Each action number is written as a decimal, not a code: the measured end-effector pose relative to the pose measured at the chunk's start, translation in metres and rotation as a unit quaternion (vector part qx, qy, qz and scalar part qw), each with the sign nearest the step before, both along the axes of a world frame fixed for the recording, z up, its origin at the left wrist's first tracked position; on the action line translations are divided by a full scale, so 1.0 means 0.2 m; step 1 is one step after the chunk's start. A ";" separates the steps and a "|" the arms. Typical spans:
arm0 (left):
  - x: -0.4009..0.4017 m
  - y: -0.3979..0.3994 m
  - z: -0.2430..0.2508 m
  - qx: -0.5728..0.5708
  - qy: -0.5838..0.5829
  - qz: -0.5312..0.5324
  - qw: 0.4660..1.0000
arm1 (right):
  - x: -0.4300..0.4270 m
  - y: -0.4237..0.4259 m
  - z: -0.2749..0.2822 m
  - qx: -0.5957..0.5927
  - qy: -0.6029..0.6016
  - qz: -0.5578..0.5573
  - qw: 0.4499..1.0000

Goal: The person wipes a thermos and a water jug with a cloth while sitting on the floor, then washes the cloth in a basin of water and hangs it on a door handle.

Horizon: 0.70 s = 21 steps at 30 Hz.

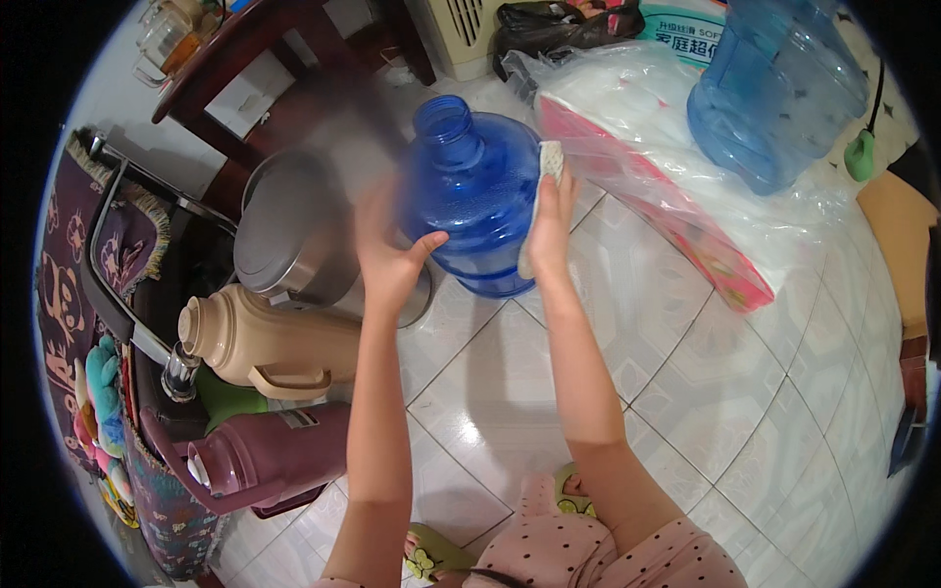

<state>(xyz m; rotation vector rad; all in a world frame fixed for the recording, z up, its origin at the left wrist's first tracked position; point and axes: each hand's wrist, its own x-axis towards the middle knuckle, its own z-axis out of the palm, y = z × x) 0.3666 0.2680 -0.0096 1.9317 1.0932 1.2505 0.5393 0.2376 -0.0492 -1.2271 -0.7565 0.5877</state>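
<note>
A translucent blue water-cooler bottle [474, 202] stands upright before me, its uncapped neck at the top. My right hand [553, 220] presses a folded whitish cloth [550, 158] against the bottle's right side. On the other side, my left hand [393, 246] has its thumb spread from its fingers. That thumb overlaps the bottle's edge, but whether it touches is unclear. The left fingers are blurred and lie beside the bottle.
At left are a lidded steel bin [294, 220], a beige thermos jug [272, 338] and a purple one [272, 456]. Plastic-wrapped white packs [662, 154] lie at right, near a second, paler blue bottle [779, 95]. A dark wooden chair [220, 51] stands behind. The floor [514, 375] is tiled.
</note>
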 end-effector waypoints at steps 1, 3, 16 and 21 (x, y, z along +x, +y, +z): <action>0.04 -0.02 -0.02 0.001 -0.003 -0.008 1.000 | -0.01 -0.04 0.03 0.004 -0.002 0.015 1.000; 0.11 -0.05 -0.05 0.034 -0.005 0.021 0.999 | -0.10 -0.01 -0.05 0.036 -0.144 -0.114 0.982; 0.37 -0.04 -0.03 0.170 0.182 0.201 0.947 | 0.36 0.55 0.20 -0.087 -0.138 0.427 0.889; 0.33 -0.04 -0.03 0.185 0.196 0.206 0.941 | 0.31 0.50 0.26 -0.126 -0.099 0.460 0.874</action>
